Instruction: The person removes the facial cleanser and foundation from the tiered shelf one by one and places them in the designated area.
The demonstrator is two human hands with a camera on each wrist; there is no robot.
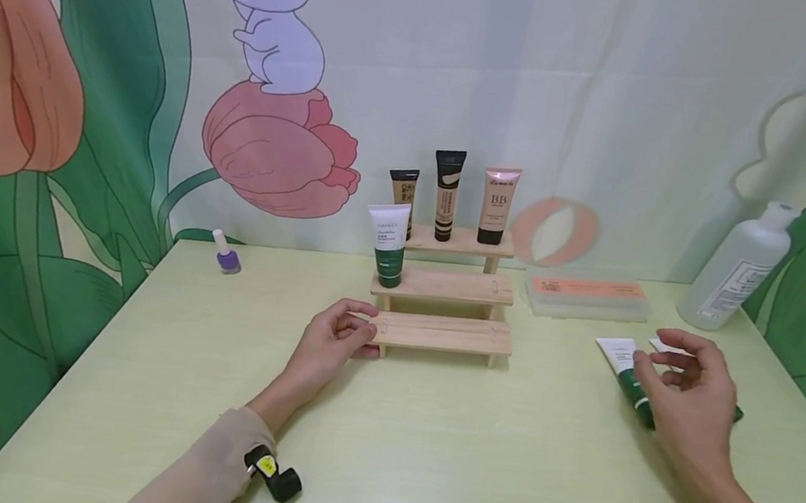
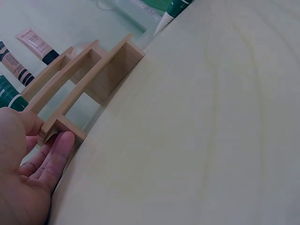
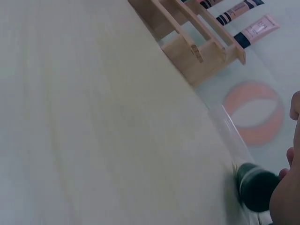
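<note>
A three-step wooden display stand stands on the table. My left hand grips the left end of its lowest step, thumb on top and fingers beneath, as the left wrist view shows. On the middle step, at the left, is an upright white and green tube. The top step holds a small black and gold tube, a taller black and beige tube and a pink BB cream tube. My right hand, fingers loosely bent, is over a white and green tube lying down; another tube is mostly hidden behind it.
Behind the right hand lies a clear flat box with an orange label. A large white bottle stands at the back right. At the back left is a purple nail polish bottle. A printed curtain hangs along the table's back edge.
</note>
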